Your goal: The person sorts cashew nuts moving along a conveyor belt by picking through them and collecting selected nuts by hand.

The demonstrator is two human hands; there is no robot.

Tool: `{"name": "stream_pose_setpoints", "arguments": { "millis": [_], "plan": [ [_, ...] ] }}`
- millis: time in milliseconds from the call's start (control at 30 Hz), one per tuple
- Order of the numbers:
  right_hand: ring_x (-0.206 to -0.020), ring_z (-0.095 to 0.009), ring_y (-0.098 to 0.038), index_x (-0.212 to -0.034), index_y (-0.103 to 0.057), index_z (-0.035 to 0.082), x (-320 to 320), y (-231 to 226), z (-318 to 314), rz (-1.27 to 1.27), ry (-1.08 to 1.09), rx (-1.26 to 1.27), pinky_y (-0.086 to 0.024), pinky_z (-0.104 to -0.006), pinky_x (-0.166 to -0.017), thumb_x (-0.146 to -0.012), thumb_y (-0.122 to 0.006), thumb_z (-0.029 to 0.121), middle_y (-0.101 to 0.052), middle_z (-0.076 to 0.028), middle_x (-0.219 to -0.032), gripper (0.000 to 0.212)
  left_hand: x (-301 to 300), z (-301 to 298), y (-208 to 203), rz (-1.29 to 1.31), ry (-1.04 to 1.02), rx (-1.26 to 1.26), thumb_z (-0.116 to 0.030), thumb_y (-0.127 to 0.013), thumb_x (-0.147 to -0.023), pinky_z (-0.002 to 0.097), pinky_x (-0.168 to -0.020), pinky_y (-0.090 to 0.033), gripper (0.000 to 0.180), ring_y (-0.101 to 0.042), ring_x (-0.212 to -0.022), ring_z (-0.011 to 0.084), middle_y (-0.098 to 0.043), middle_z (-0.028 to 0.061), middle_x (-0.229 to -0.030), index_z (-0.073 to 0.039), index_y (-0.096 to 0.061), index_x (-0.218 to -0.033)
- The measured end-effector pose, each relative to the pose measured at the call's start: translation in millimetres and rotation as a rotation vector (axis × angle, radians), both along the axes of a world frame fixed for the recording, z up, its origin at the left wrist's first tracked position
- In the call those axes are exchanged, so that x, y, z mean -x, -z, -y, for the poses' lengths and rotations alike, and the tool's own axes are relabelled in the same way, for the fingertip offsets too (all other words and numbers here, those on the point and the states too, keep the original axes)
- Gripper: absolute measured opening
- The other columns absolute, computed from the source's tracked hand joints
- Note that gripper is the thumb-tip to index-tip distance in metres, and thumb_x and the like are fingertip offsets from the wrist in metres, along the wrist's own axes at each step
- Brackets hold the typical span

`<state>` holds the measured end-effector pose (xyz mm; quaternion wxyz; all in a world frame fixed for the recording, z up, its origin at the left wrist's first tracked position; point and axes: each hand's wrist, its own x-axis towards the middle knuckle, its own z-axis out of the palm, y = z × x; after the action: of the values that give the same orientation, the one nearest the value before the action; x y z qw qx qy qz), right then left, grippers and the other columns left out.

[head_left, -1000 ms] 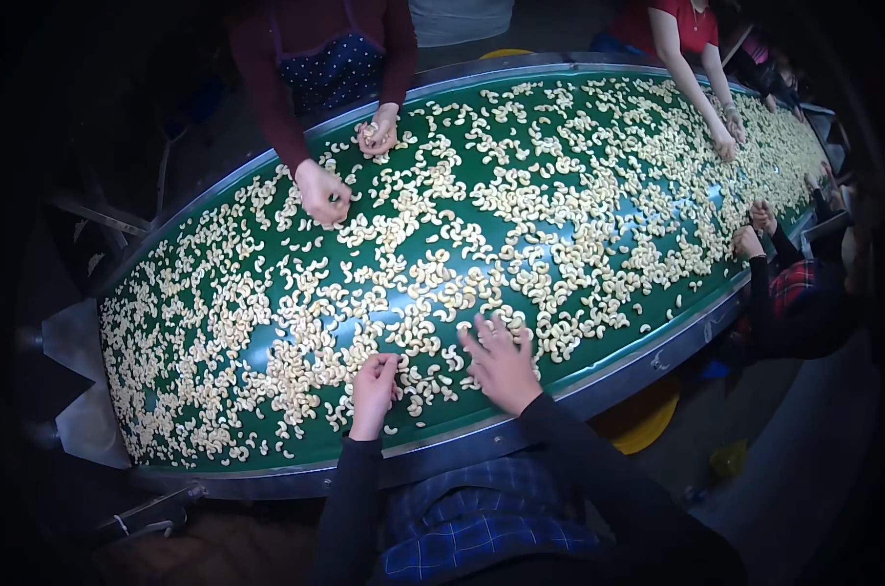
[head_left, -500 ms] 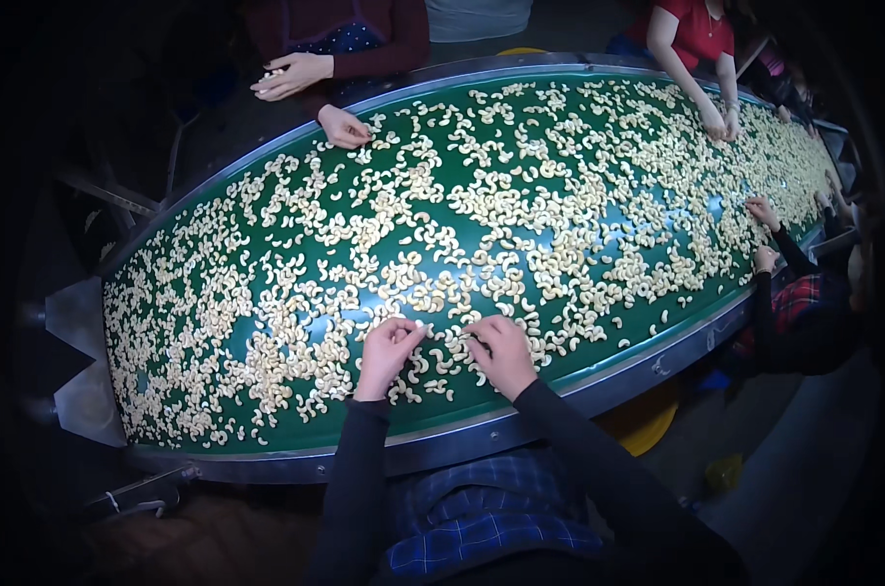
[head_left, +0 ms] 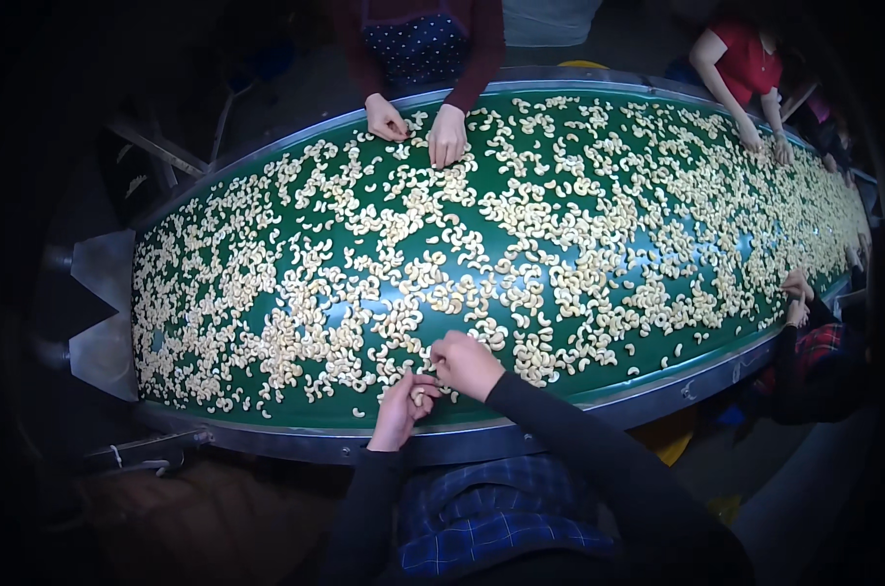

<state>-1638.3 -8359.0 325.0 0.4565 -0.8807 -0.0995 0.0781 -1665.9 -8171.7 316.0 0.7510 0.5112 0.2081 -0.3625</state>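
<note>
Pale cashew nuts (head_left: 403, 317) lie scattered in a loose layer over a long green belt (head_left: 355, 366). My left hand (head_left: 400, 410) is at the near edge of the belt, turned partly palm up. Its fingers curl round cashew nuts (head_left: 420, 395), a few of which show in the palm. Just to the right and slightly farther away is my right hand (head_left: 465, 364), its back upward and its fingers closed and pointing toward the left hand. What the right fingertips pinch, if anything, is hidden.
A metal rim (head_left: 316, 444) runs along the belt, and metal wedge-shaped guides (head_left: 105, 356) stand at its left end. Across from me, a co-worker's hands (head_left: 447, 137) touch the nuts. Other people's hands work at the far right (head_left: 765, 142) and near right (head_left: 797, 298).
My left hand has drawn nearer the belt's edge and turned partly palm up. My right hand has come left beside it. The co-worker opposite has both hands down on the nuts; the view has shifted.
</note>
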Motion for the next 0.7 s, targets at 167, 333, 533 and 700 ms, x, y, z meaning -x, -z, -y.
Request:
{"name": "stream_pose_setpoints", "arguments": {
  "millis": [167,333,533,700],
  "plan": [
    [-0.078,-0.029,-0.063,-0.089,-0.069,0.005,14.8,-18.7,17.0,-0.015,0.026,0.006,-0.051,-0.0373,-0.07,-0.082,-0.069,0.019,-0.062,-0.013,-0.083,0.015,21.6,10.9,-0.3,-0.126,-0.079,0.164,-0.048,-0.035,-0.104,0.0221,-0.053,-0.041,0.05,-0.058,-0.065,0.0116,-0.064,0.0058,-0.081,-0.006,-0.061,-0.101],
    [-0.073,-0.023,-0.063,-0.089,-0.067,0.003,26.7,-9.3,87.2,-0.204,0.145,-0.047,-0.051,-0.033,-0.069,-0.088,-0.065,0.018,-0.062,-0.01,-0.082,0.015,5.5,12.8,11.0,0.658,0.069,-0.988,-0.024,-0.06,-0.094,0.035,-0.052,-0.043,0.021,-0.056,-0.053,0.0214,-0.06,0.0081,-0.064,-0.003,-0.06,-0.096],
    [-0.071,-0.021,-0.062,-0.091,-0.066,0.002,72.7,-22.7,144.9,-0.249,0.267,-0.03,-0.051,-0.0314,-0.068,-0.089,-0.065,0.015,-0.062,-0.01,-0.083,0.013,-12.3,-22.2,23.1,0.788,0.223,-1.21,-0.018,-0.07,-0.087,0.0345,-0.052,-0.043,0.019,-0.058,-0.054,0.0206,-0.058,0.0066,-0.059,-0.003,-0.059,-0.088],
    [-0.068,-0.019,-0.062,-0.093,-0.067,0.001,112.1,-33.2,182.2,-0.271,0.422,-0.018,-0.05,-0.0302,-0.065,-0.088,-0.066,0.014,-0.063,-0.01,-0.083,0.013,-9.9,-26.4,11.7,0.238,-0.128,-0.094,-0.015,-0.062,-0.094,0.017,-0.046,-0.03,0.012,-0.049,-0.054,0.0042,-0.06,0.0005,-0.073,-0.005,-0.056,-0.092]
  ]
}}
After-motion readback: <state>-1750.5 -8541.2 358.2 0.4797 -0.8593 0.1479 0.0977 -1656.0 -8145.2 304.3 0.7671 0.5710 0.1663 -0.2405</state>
